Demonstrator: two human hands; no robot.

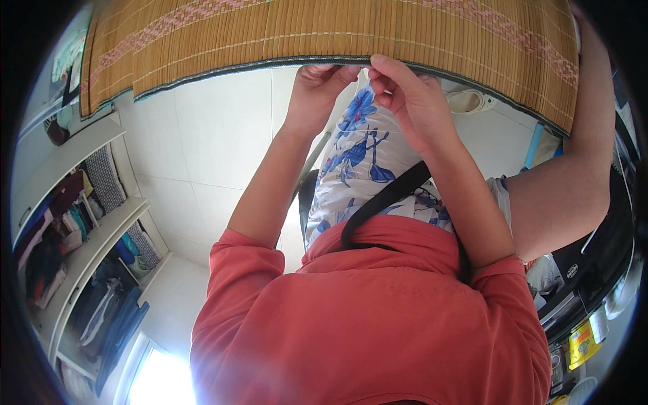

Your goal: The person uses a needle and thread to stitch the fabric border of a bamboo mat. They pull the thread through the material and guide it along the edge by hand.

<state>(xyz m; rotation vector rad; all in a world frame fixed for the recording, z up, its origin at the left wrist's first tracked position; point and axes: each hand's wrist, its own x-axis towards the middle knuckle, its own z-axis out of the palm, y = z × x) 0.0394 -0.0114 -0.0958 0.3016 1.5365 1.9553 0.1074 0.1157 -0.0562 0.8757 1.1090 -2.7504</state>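
A bamboo slat mat (324,43) with pink woven patterns and a dark cloth edge binding (228,67) spans the top of the view. My left hand (324,83) is at the near edge of the mat, its thumb and fingers pinched together just under the binding. Beside it, my right hand (405,88) has its thumb on the binding, with the fingers curled below the edge. A thin pale thread (374,130) crosses in front of the blue-flowered white fabric over my lap. The fingertips are partly hidden, and whether they hold a needle cannot be told.
Open shelves with clothes (76,217) stand at the left. A cream clog (466,102) lies on the tiled floor (217,131) beyond the lap. At the right are a bent bare limb, a black bag (592,253) and a yellow package (582,347). A black strap (385,197) crosses the waist.
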